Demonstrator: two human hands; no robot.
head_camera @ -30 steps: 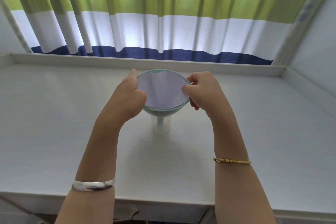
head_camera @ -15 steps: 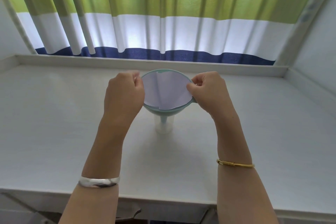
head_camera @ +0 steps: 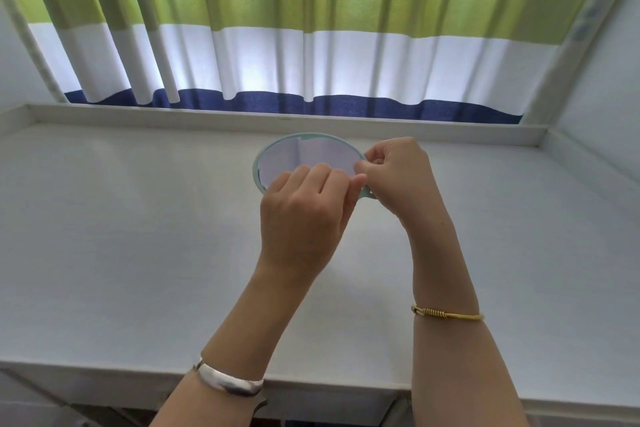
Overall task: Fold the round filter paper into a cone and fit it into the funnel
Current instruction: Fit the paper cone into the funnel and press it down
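Observation:
A pale green funnel [head_camera: 258, 166] stands mid-table. Inside it sits the white filter paper [head_camera: 308, 156], opened as a cone with a fold line showing near its back. My left hand [head_camera: 304, 215] covers the funnel's near half, its fingertips pinching the paper's right edge. My right hand [head_camera: 398, 173] is at the funnel's right rim, thumb and forefinger pinched on the same paper edge, touching the left fingertips. The funnel's stem and whatever it stands in are hidden behind my left hand.
The white table [head_camera: 138, 253] has a raised ledge [head_camera: 242, 114] at the back and a rim along the right side [head_camera: 588, 170]. A striped green, white and blue curtain [head_camera: 311, 28] hangs behind it. The table's front edge [head_camera: 104, 371] runs below my forearms.
My left hand has moved from the funnel's left rim across its front to the right edge, meeting the right hand. The right hand has stayed on the paper's right edge.

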